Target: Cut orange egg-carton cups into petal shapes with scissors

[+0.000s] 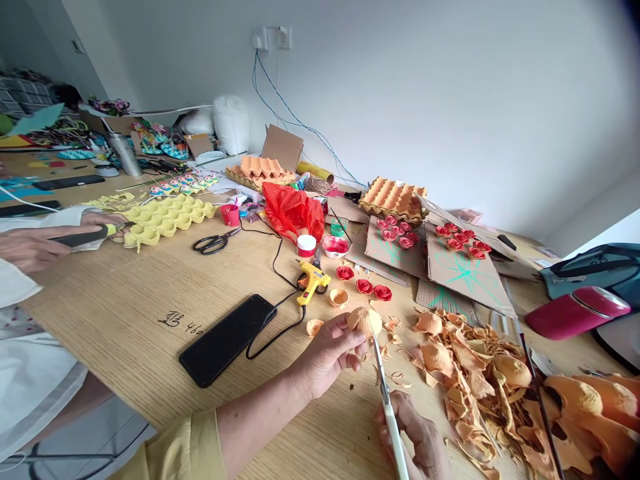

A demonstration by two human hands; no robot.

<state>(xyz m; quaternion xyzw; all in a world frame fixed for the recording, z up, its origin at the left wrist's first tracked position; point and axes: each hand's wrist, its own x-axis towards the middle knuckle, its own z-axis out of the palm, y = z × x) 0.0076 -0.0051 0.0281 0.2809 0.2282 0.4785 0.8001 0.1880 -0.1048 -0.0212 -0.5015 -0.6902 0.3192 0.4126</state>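
Note:
My left hand (333, 357) pinches a peach-orange cup cut from an egg carton (365, 321) between thumb and fingers. White-handled scissors (384, 383) are in my right hand (413, 440), their blade tips at the lower right edge of the cup. Thin orange trimmings (397, 379) lie on the table beneath the blades. Two more cut cups (339, 298) sit just beyond my left hand, near red paper-pulp roses (374, 289). To the right spreads a heap of orange carton scraps (467, 393), with larger carton pieces (590, 407) at its near end.
A yellow glue gun (313, 281), its cord and a black phone (227, 340) lie left of my hands. Black scissors (215, 241) rest farther back. A co-worker's hand (35, 247) holds a cutting tool at a yellow egg carton (167, 219). A pink bottle (577, 312) lies right.

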